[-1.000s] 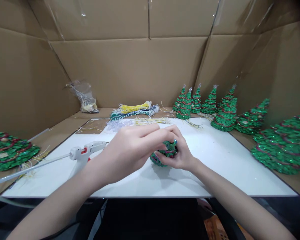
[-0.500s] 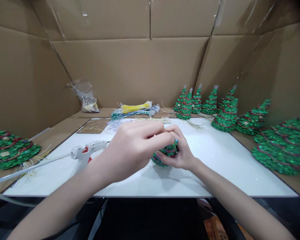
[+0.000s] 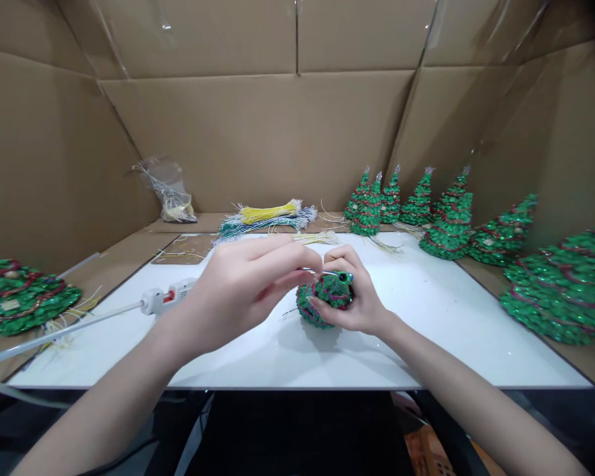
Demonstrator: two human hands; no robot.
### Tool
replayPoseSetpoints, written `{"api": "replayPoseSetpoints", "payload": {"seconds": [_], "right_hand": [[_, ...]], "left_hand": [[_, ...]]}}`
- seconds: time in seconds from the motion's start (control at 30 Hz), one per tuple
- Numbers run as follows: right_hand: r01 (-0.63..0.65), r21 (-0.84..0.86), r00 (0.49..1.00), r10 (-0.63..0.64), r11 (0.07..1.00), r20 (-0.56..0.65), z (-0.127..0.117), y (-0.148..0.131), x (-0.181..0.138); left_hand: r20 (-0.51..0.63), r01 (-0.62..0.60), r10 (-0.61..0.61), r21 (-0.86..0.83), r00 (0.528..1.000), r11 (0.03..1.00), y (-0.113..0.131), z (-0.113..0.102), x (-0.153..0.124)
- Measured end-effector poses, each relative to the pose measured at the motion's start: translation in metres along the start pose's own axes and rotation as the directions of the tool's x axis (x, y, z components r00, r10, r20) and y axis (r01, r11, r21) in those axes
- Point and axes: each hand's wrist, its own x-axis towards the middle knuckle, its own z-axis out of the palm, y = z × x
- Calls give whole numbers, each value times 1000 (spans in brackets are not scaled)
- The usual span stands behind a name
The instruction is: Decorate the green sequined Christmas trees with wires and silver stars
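A small green sequin tree (image 3: 326, 299) with red trim lies tilted above the white board (image 3: 426, 330), gripped from the right by my right hand (image 3: 354, 297). My left hand (image 3: 242, 291) is closed in a pinch on a thin silvery wire (image 3: 322, 271) that runs to the tree's tip. Both hands hover over the middle of the board.
A white glue gun (image 3: 166, 299) with a long stick lies at the left. Bundles of yellow, white and green wires (image 3: 268, 218) lie at the back beside a plastic bag (image 3: 171, 195). Several finished trees (image 3: 446, 225) line the right side, one more tree (image 3: 20, 294) at the left. Cardboard walls surround.
My left hand has drawn back to the left from the tree, and the wire between its fingers and the tree's tip now shows. The right hand keeps its hold.
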Motion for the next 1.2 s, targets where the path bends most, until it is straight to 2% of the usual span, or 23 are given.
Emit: {"api": "replayPoseSetpoints", "payload": {"seconds": [0.17, 0.27, 0.37, 0.57, 0.73, 0.87, 0.97, 1.1, 1.2], "right_hand": [[0, 10, 1000, 0, 1000, 1, 1, 0, 0], [-15, 9, 1000, 15, 1000, 8, 1, 1, -1], [-25, 14, 1000, 25, 1000, 2, 1, 2, -3], [-8, 15, 1000, 8, 1000, -3, 0, 1, -1], [-17, -23, 1000, 17, 1000, 7, -1, -1, 0], [-14, -23, 1000, 14, 1000, -3, 0, 0, 0], [-23, -18, 1000, 23, 1000, -4, 0, 1, -1], [-23, -1, 1000, 23, 1000, -2, 0, 1, -1], [-19, -1, 1000, 19, 1000, -2, 0, 1, -1]], "left_hand": [[-23, -111, 114, 113, 993, 987, 6, 2, 11], [19, -194, 195, 221, 981, 956, 11, 8, 20], [66, -223, 213, 228, 975, 948, 12, 13, 24], [65, -90, 86, 51, 994, 995, 0, 9, 13], [63, 20, -19, -16, 998, 1000, -8, 1, -1], [11, 30, -30, -45, 999, 999, -10, -2, -5], [-7, 68, -68, -21, 998, 997, -12, -3, -8], [40, 161, -165, 97, 985, 982, -20, -2, -13], [83, 193, -203, 123, 976, 974, -24, 0, -16]]}}
